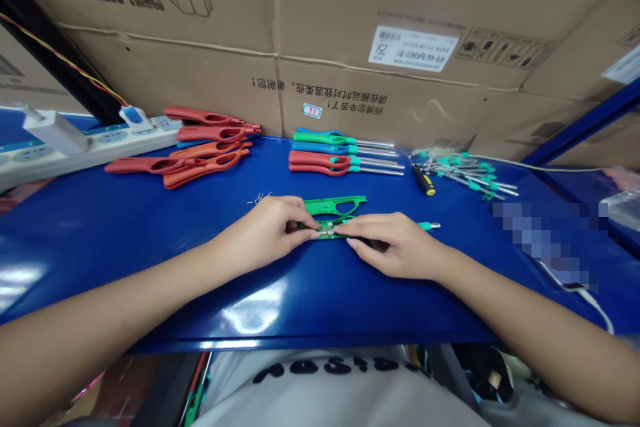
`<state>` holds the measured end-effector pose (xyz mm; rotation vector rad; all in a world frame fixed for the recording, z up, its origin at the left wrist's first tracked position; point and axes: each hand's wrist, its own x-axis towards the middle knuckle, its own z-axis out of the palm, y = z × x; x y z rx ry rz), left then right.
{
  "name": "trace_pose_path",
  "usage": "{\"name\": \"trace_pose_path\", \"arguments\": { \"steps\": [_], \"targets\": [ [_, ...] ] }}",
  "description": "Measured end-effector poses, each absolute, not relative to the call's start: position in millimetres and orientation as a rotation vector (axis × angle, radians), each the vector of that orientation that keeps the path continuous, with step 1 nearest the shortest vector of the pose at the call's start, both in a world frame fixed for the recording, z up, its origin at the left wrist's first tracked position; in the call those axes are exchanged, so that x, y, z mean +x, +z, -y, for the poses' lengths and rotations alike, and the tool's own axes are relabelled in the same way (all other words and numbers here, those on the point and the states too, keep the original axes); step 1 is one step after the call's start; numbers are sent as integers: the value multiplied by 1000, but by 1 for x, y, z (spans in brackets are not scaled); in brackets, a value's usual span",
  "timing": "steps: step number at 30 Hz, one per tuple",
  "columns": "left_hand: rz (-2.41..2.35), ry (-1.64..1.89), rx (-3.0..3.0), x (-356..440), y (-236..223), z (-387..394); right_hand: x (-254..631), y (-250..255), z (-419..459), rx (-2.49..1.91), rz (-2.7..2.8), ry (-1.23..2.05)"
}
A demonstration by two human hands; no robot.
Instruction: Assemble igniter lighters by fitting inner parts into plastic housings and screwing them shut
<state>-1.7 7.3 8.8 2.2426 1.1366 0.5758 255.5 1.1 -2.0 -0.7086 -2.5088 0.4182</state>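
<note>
On the blue table in front of me lies an opened green lighter casing half (327,235) with small inner parts showing. My left hand (270,230) is closed, thumb and fingers pinching the casing's left part. From the right, my right hand (400,247) presses its fingertips on the parts in the same casing, its thumb at the near edge. A teal-collared metal nozzle (431,226) sticks out beyond my right hand; its middle is hidden. Just behind lies a second green casing half (333,205), partly covered by my left hand. Tiny metal pieces (259,199) lie beside it.
Red and orange casing halves (205,163) are piled at back left, near a white power strip (105,140). Assembled lighters (320,161) lie at back centre. A screwdriver (424,181) and loose nozzles (475,173) sit right. A cardboard box (330,67) walls the back.
</note>
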Motion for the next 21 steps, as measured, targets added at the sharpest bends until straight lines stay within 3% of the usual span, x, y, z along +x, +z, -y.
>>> {"name": "trace_pose_path", "arguments": {
  "steps": [21],
  "targets": [
    [-1086, 562, 2358, -1, 10, -5, 256, 4, 1, -756, 2566, 448]
  ]
}}
